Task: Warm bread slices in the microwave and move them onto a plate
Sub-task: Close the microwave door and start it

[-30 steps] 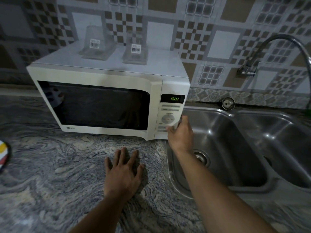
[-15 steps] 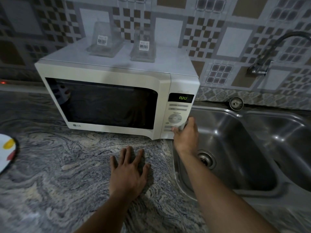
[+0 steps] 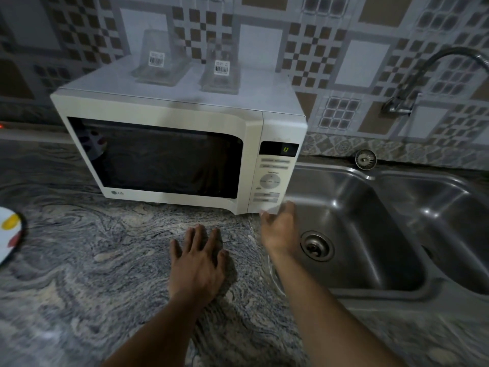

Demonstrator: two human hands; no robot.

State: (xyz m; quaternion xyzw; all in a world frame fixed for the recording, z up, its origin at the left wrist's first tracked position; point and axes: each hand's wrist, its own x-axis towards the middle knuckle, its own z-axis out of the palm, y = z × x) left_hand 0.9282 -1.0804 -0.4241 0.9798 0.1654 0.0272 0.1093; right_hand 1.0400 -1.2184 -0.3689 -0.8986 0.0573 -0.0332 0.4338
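A white microwave (image 3: 169,115) stands on the grey marbled counter with its dark door closed; its green display (image 3: 285,149) shows a single digit. No bread shows through the dark window. My right hand (image 3: 280,229), blurred, hangs just below the lower right corner of the control panel (image 3: 270,181), holding nothing and not touching the buttons. My left hand (image 3: 198,260) lies flat on the counter in front of the microwave, fingers spread. A white plate (image 3: 8,242) with coloured spots peeks in at the left edge.
A steel double sink (image 3: 370,181) lies right of the microwave, with a curved tap (image 3: 423,75) on the tiled wall above. Two clear plastic containers (image 3: 158,64) with barcode labels sit on top of the microwave. A round strainer plug (image 3: 365,159) rests behind the sink.
My right hand has come off the panel's lower buttons and dropped slightly below the microwave's corner. The display went from 1:00 to a single digit. The view shifted a little to the left.
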